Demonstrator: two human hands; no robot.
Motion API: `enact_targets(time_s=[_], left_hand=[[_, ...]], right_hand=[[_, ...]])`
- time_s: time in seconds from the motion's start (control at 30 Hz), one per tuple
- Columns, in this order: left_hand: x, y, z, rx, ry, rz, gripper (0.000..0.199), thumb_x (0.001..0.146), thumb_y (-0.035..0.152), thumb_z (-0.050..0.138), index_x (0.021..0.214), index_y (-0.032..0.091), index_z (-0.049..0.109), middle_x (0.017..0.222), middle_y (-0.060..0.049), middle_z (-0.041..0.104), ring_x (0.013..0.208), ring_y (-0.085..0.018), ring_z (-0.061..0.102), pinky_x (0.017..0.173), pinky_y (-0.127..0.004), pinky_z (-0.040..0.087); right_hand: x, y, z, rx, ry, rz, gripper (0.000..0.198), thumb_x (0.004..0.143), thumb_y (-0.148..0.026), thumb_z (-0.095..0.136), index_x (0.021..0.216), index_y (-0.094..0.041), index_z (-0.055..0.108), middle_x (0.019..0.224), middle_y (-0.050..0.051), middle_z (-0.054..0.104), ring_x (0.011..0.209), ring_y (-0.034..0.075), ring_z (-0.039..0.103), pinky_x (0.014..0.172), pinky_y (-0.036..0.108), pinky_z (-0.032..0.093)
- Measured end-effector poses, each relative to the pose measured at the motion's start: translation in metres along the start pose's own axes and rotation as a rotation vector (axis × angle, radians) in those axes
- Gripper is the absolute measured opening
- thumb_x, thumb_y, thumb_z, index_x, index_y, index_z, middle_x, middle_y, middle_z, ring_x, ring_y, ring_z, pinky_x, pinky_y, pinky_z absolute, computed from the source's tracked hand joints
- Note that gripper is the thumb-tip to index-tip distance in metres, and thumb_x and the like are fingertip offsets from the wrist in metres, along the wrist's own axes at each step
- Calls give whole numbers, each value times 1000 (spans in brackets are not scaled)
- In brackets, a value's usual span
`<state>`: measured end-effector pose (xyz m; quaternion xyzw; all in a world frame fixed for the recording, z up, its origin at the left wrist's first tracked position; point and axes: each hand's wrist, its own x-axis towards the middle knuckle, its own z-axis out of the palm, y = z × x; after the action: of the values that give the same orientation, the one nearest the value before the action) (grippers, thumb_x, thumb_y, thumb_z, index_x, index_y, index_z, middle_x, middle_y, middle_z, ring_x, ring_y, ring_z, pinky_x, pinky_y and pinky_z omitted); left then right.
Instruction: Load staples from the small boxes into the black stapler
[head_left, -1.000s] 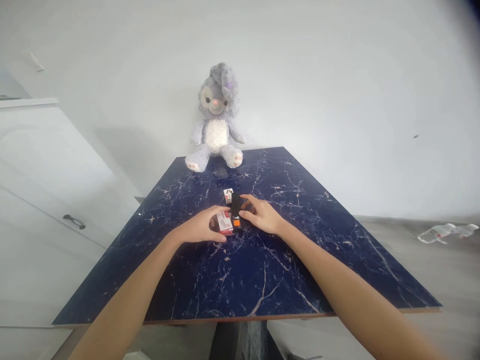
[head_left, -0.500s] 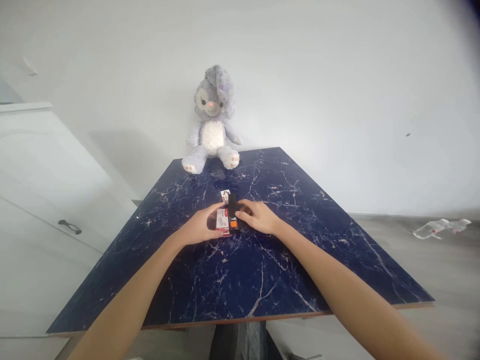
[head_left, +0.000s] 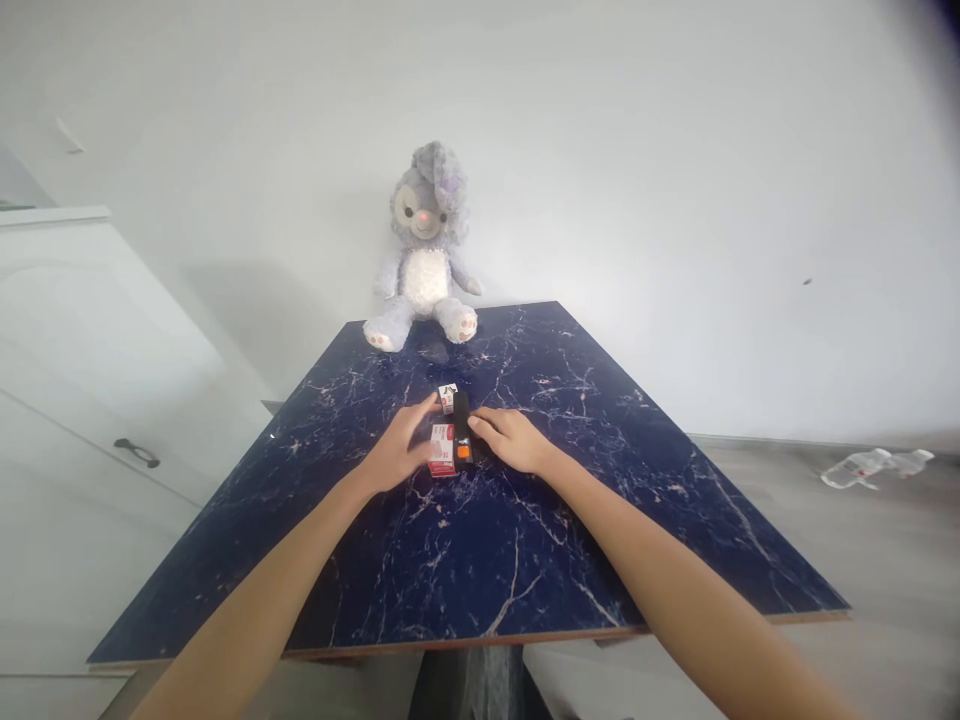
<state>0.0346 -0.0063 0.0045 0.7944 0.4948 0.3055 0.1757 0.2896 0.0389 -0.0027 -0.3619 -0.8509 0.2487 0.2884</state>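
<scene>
Side by side on the dark blue marbled table (head_left: 420, 580) lie a red-and-white box (head_left: 443, 460), a small white box (head_left: 448, 392) and what looks like a black stapler (head_left: 462, 418) with an orange part at its near end. My left hand (head_left: 397, 450) is left of the boxes, its thumb and fingers spread apart. The thumb is blurred at the red-and-white box's edge, and a fingertip comes close to the small box. From the right, my right hand (head_left: 514, 440) has its thumb and curled fingers against the stapler's side.
A grey plush toy (head_left: 426, 250) sits at the table's far edge against the white wall (head_left: 637, 180). A white cabinet (head_left: 75, 400) with a dark handle stands at the left. Clear plastic bottles (head_left: 874, 466) lie on the floor at right.
My left hand has loosened and drawn slightly left, away from the red-and-white box. My right hand stays at the stapler. The view has shifted slightly.
</scene>
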Motion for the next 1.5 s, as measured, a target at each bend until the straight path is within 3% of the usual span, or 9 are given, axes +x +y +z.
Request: enact_targets(time_s=[0.1, 0.2, 0.33, 0.47, 0.7, 0.97, 1.13, 1.33, 1.5], left_hand=[[8, -14, 2, 22, 240, -61, 47, 100, 45, 36, 138, 24, 53, 133, -9, 61, 125, -25, 54, 110, -44, 37], [28, -22, 6, 108, 354, -74, 38, 98, 42, 41, 118, 22, 66, 123, -8, 67, 117, -24, 59, 106, -40, 42], [66, -25, 18, 130, 289, 0, 35, 96, 39, 44, 111, 22, 71, 121, -8, 69, 116, -24, 60, 104, -39, 43], [87, -30, 24, 98, 121, -90, 36, 91, 40, 50, 110, 20, 73, 111, -8, 74, 99, -25, 66, 96, -37, 48], [78, -37, 18, -49, 156, -198, 37, 85, 37, 51, 109, 18, 71, 111, -7, 74, 102, -24, 66, 97, -35, 47], [70, -15, 23, -67, 149, -228, 33, 83, 43, 54, 91, 20, 76, 95, -6, 76, 93, -26, 67, 91, -36, 47], [60, -15, 24, -247, 332, -307, 49, 90, 53, 43, 108, 17, 71, 107, -9, 75, 98, -25, 66, 93, -36, 48], [47, -20, 31, -460, 651, -425, 80, 97, 58, -2, 143, 11, 43, 139, -20, 58, 116, -24, 62, 94, -38, 50], [43, -11, 48, -792, 736, -417, 72, 97, 64, 13, 138, 20, 50, 138, -14, 60, 127, -25, 56, 103, -42, 45]], right_hand=[[2, 1, 3, 20, 34, 41, 48, 106, -45, 26, 85, -21, 62, 82, 3, 67, 77, 17, 62, 75, 28, 40], [3, 1, 7, 13, 79, 82, 48, 106, -45, 24, 86, -21, 61, 83, 3, 67, 79, 17, 62, 75, 27, 40], [3, 0, 8, -18, 90, 49, 47, 107, -46, 24, 92, -22, 61, 88, 3, 68, 81, 17, 63, 75, 26, 39], [2, 6, 6, -46, 77, 60, 39, 106, -44, 29, 113, -23, 61, 101, 6, 70, 93, 19, 66, 81, 27, 40], [1, 11, 3, -69, 86, 82, 39, 106, -43, 29, 117, -22, 61, 106, 7, 72, 100, 21, 67, 86, 29, 41], [-5, 11, -2, -50, 84, 58, 41, 106, -42, 27, 110, -22, 62, 101, 7, 71, 94, 21, 66, 80, 28, 41], [-6, 13, -1, -49, 65, 77, 42, 106, -44, 25, 111, -22, 62, 100, 7, 71, 93, 20, 66, 81, 28, 41], [-5, 15, 4, -24, 165, 35, 42, 106, -41, 26, 122, -19, 59, 120, 9, 66, 113, 20, 61, 96, 29, 41], [1, 12, 14, -130, 143, 108, 35, 101, -30, 38, 127, -18, 58, 113, 9, 70, 109, 23, 62, 95, 31, 43]])
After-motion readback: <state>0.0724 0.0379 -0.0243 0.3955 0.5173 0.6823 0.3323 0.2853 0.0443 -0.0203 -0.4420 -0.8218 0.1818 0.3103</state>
